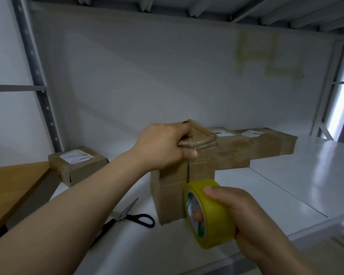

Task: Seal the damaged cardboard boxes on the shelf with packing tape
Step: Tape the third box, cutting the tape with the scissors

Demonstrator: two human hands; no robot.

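Packing tape roll (213,213): yellow, just in front of the upright box (171,195), low against its front seam.
Right hand (244,213): grip clenched round the roll's outer band.
Core print: green and white marks inside the roll, too blurred to read.
Scissors (131,215): flat on the shelf (286,185), just left of the upright box, nobody touching them.
Upright box: stands on end on the shelf; its ragged top rim is bound in clear tape.
Left hand (163,147): grip on the box's top front edge, fingers over the rim, thumb pressing the tape end onto the front face.
Step in hand: probably running a strip down the front seam. Keep it taut and centred on the seam, and keep the thumb down until it sticks.
Side box (77,165): left of and behind the upright box; white label, unreadable.
Far boxes (246,149): behind it to the right; white labels, writing too small.
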